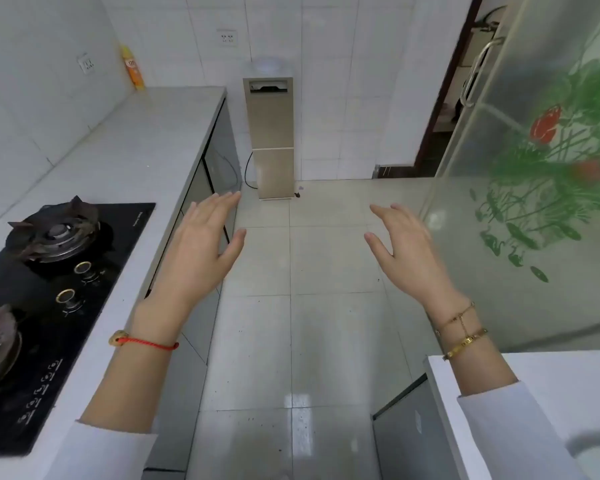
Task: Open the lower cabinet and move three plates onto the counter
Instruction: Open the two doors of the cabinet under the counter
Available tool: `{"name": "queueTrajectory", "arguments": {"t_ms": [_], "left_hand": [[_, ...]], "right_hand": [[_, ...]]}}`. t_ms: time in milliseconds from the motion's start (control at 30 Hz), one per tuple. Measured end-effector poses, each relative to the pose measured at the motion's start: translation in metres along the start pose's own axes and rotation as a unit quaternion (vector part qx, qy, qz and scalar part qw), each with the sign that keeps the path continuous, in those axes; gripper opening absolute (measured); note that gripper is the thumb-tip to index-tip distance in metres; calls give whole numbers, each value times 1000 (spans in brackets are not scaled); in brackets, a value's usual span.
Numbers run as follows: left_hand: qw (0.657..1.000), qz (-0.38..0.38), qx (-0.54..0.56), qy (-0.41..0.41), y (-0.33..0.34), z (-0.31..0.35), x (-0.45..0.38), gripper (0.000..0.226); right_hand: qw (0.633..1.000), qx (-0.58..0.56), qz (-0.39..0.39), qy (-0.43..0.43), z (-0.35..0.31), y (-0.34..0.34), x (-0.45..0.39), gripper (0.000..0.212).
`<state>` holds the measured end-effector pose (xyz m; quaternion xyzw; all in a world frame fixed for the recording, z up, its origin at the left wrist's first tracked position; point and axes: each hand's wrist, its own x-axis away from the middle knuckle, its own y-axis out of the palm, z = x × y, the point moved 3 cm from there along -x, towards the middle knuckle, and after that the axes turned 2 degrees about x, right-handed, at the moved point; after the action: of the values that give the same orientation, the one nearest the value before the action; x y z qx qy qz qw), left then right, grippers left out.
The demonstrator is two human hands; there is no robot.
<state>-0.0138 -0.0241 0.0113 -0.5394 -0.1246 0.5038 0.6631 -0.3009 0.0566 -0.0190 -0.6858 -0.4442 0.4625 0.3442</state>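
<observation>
Both hands were held out in front of the person, empty and apart from each other, above the pale grey tiled floor (291, 341). The left hand (198, 251) had its fingers spread wide and gripped nothing; it hung just off the front edge of the long white stone counter (125, 147), over the line of grey lower cabinet doors (201, 188) beneath that counter. A thin red cord bracelet (146, 342) circled its wrist. The right hand (406, 251) was likewise open, fingers loosely fanned and holding nothing, well away from the counter on the far side of the floor — two gold chain bracelets (463, 332) sat on its wrist.

The cabinet doors under the counter appeared closed, and no plates could be seen anywhere in view.

Set into the counter, at its near end, was a black glass gas hob (49, 306) with two burners and two brass-ringed knobs. At the counter's far end, against the tiled wall, stood a yellow and orange spray can (132, 69). Just beyond that far end, on the floor, stood a tall champagne-coloured water dispenser (271, 136) with a black cable trailing at its base.

Opposite the counter, across the floor, a frosted glass door printed with green stems and red flowers (534, 150) stood beside the right hand. Nearer the camera on that same side was the corner of a second white worktop (551, 393) — the right forearm, in a white sleeve (499, 427), crossed over it.
</observation>
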Motion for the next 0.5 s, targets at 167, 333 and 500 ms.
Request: {"name": "queueTrajectory", "arguments": {"t_ms": [167,333,500], "left_hand": [[1000,-2,9,-19,16,5,3,53],[1000,-3,11,-24,34,8,-3,52],[999,-8,13,-32,56,5,-33,51]], "right_hand": [[1000,-6,-4,-1,13,2,3,47],[1000,-6,-15,-1,28,6,-2,47],[1000,-17,-20,13,50,15,-24,46]]}}
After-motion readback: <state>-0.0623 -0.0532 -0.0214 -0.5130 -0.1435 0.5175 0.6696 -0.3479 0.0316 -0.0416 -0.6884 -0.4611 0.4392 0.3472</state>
